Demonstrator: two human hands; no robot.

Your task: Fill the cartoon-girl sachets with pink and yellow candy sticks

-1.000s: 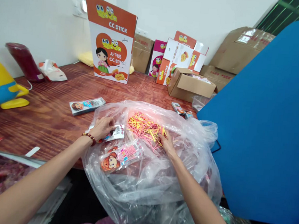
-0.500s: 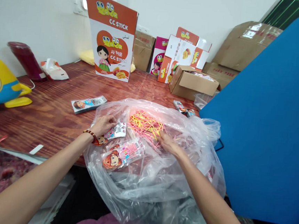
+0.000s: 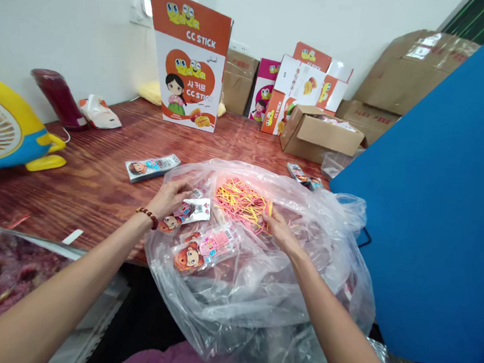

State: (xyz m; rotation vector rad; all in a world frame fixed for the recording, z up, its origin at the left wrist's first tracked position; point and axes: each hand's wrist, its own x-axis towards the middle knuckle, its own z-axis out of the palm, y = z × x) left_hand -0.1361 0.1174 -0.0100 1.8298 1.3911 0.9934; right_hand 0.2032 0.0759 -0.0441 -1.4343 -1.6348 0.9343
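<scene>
**Right hand lifts sticks clear of the pile; left hand keeps its packet**

At nine o'clock a yellow-and-blue fan (image 3: 4, 135) stands on the wooden table (image 3: 98, 180), with a dark red jar (image 3: 58, 97) behind it at ten o'clock. A sealed packet (image 3: 152, 167) lies flat on the wood just left of the clear plastic bag (image 3: 257, 296).

The left hand (image 3: 168, 196), a bead bracelet (image 3: 148, 216) on its wrist, is closed on a printed pouch (image 3: 188, 212) at the bag's left rim, thumb and fingers pinching its upper end. Compared with a second ago the pouch sits a little more open-end-up, tilted toward the pile. A second pouch (image 3: 204, 247) with a cartoon face lies loose just below it, at six o'clock from the first.

At twelve o'clock from the pouches spreads the pile of pink and yellow sticks (image 3: 238, 198), inside the bag. The right hand (image 3: 278, 230), which was flat among them a moment ago, has now drawn back to the pile's right edge and pinches a few sticks (image 3: 268, 208) upright between its fingertips. That reads as a small bunch gathered and ready for the held pouch.

Farther back, at twelve o'clock, stands a CC Stick display box (image 3: 191, 58); at one o'clock an open carton (image 3: 320, 134); a blue board (image 3: 436, 193) fills three o'clock.
</scene>
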